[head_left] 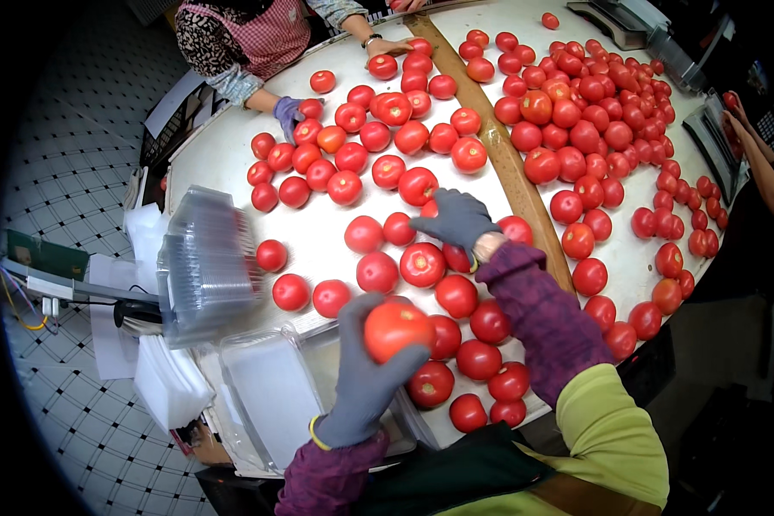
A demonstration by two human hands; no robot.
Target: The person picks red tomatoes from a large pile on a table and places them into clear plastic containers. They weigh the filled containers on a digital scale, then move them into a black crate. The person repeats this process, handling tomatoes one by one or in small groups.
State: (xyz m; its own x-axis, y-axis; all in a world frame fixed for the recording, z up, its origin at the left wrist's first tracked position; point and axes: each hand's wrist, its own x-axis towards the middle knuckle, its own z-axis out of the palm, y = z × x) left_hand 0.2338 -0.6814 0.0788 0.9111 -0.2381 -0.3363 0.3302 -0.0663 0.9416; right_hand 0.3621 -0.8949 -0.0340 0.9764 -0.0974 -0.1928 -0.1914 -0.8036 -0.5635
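Note:
In my left hand (pixel 359 371), gloved in grey, is a large orange-red tomato (pixel 398 330), held above the near edge of the white table. My right hand (pixel 455 222), also grey-gloved, reaches palm down among loose red tomatoes (pixel 376 272) in the middle, fingers apart and curved beside a partly covered tomato. An empty clear plastic tray (pixel 266 391) sits at the near left, just left of my left hand. A stack of clear plastic lids or trays (pixel 202 267) stands farther back on the left.
A wooden divider (pixel 529 206) separates a dense tomato pile (pixel 593 112) on the right. Across the table (pixel 198 159), a co-worker's hands (pixel 385 47) touch tomatoes. Another person's hands (pixel 735 129) hold a tomato at far right. White pads (pixel 163 378) and a metal rail (pixel 86 288) are at left.

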